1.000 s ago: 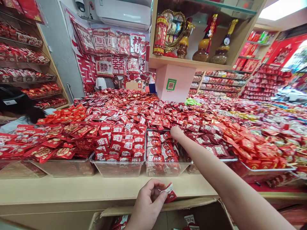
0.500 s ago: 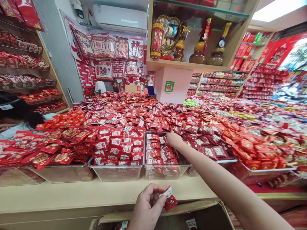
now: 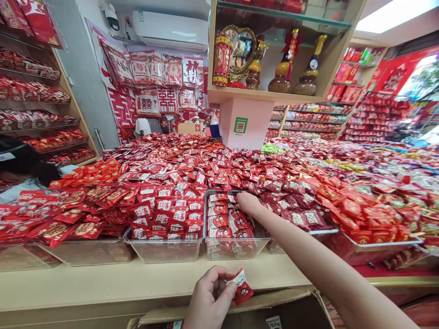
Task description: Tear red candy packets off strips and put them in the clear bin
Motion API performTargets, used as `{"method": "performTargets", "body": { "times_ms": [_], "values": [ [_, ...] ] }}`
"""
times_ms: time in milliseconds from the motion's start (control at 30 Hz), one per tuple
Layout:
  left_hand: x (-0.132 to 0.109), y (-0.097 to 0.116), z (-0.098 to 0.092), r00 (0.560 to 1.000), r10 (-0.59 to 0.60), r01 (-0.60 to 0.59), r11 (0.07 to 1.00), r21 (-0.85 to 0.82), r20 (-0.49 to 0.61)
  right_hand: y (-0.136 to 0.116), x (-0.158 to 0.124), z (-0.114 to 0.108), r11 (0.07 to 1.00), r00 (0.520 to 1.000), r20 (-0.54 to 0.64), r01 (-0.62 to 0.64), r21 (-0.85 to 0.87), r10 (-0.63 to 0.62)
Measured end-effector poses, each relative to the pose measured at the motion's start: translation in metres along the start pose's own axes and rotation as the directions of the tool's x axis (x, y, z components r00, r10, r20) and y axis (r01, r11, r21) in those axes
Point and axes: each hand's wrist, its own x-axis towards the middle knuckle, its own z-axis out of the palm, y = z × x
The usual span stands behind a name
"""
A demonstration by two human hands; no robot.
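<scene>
Pinched between thumb and fingers of my left hand [image 3: 214,292] is a red and white candy packet [image 3: 243,289], held over the near edge of the counter. My right hand [image 3: 249,204] reaches into the back right of a clear plastic bin [image 3: 236,249]. Its fingers are closed at the packets, and the fingertips are hidden, so what they hold cannot be made out. Red and white packets [image 3: 219,221] stand in rows in that bin. Below my left hand is an open cardboard box [image 3: 274,299] with a few packets inside.
Bins of red packets [image 3: 176,219] stand to the left, and dark red packets [image 3: 305,218] and orange-red packets [image 3: 363,214] to the right. A shelf unit [image 3: 267,96] with bottles hangs above the heap. At the far left, a person's dark-haired head [image 3: 25,160] shows.
The view has shifted slightly. My right hand has sunk a little lower among the packets at the back of the bin. My left hand still holds its packet.
</scene>
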Motion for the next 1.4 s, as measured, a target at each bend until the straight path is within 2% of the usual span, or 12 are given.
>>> {"method": "performTargets", "body": {
  "times_ms": [200,600,800,1000,1200,1400],
  "values": [
    [0.0,0.001,0.001,1.0,-0.013,0.013,0.999,-0.053,-0.007,0.003,0.005,-0.002,1.0,0.999,0.024,0.025,0.007,-0.025],
    [-0.002,0.005,0.0,1.0,-0.014,0.014,1.0,-0.007,0.006,-0.005,-0.003,-0.005,1.0,0.999,-0.049,-0.019,-0.007,0.018],
    [0.0,0.009,-0.005,1.0,0.024,-0.024,1.0,0.005,0.0,-0.007,-0.002,-0.003,0.998,0.996,-0.067,0.051,-0.037,-0.053],
    [0.006,0.012,-0.014,0.999,-0.022,0.017,0.992,-0.122,-0.037,-0.008,-0.004,-0.006,0.987,0.987,-0.071,0.136,-0.081,-0.142],
    [0.004,0.017,-0.007,0.992,-0.051,0.025,0.976,-0.215,-0.116,-0.013,-0.003,-0.016,0.969,0.972,-0.072,0.212,-0.127,-0.222],
    [0.006,0.014,-0.011,0.997,-0.056,0.045,0.979,-0.2,-0.046,-0.015,-0.012,-0.019,0.965,0.968,-0.117,0.203,-0.165,-0.223]
  ]
}}
